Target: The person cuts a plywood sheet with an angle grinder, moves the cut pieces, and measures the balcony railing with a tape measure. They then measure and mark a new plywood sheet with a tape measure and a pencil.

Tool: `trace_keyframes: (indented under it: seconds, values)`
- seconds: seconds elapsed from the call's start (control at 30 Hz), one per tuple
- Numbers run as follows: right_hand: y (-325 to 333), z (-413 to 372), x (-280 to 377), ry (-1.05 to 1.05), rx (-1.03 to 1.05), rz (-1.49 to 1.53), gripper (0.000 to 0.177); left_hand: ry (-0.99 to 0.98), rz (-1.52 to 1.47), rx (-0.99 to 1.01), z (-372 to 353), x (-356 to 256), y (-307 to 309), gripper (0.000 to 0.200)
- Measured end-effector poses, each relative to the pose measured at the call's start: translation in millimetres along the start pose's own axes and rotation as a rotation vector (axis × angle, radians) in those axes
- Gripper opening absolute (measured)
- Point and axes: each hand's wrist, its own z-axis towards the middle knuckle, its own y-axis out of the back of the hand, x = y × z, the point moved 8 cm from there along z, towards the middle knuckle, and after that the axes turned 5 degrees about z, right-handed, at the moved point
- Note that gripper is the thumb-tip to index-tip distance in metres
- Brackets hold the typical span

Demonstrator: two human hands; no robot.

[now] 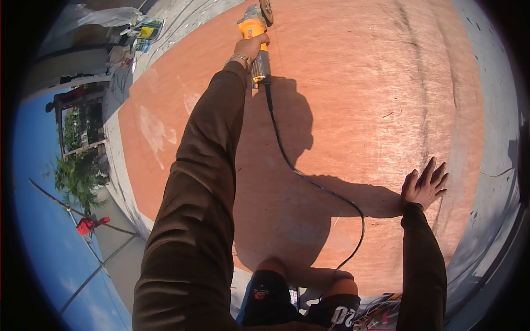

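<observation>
My left hand (251,47) is stretched far forward and grips a yellow angle grinder (255,33) by its body. The grinder's disc (267,11) sits at the far end over a large reddish plywood sheet (359,99). A black power cord (309,182) runs from the grinder back across the sheet toward my knees. My right hand (424,185) lies flat on the plywood at the right, fingers spread, holding nothing. Both arms wear dark brown sleeves, and a watch is on the left wrist.
The plywood lies on a grey concrete surface (491,138) whose edge drops off at the left. Bags and small items (138,30) sit at the far left corner. My knees (303,276) rest on the near edge. Trees and buildings lie below at left.
</observation>
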Motion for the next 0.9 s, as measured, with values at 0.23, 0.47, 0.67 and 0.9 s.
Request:
trace_keyframes:
  seconds: [0.23, 0.47, 0.67, 0.9]
  values:
    - [-2.1, -0.9, -2.4, 0.012, -0.006, 0.023, 0.071, 0.077, -0.064, 0.053, -19.4, -10.5, -4.6, 0.03]
    - [0.9, 0.6, 2.1, -0.003, 0.005, 0.014, 0.071, 0.081, -0.077, 0.081, -27.2, -0.9, -3.7, 0.029]
    - [3.2, 0.5, 3.4, 0.0, 0.017, 0.015, 0.071, 0.095, -0.123, 0.09, -38.9, 4.3, -6.6, 0.03]
    - [1.8, -0.9, 3.4, 0.001, 0.016, 0.033, 0.071, 0.111, -0.105, 0.086, -39.9, 6.0, -7.7, 0.028]
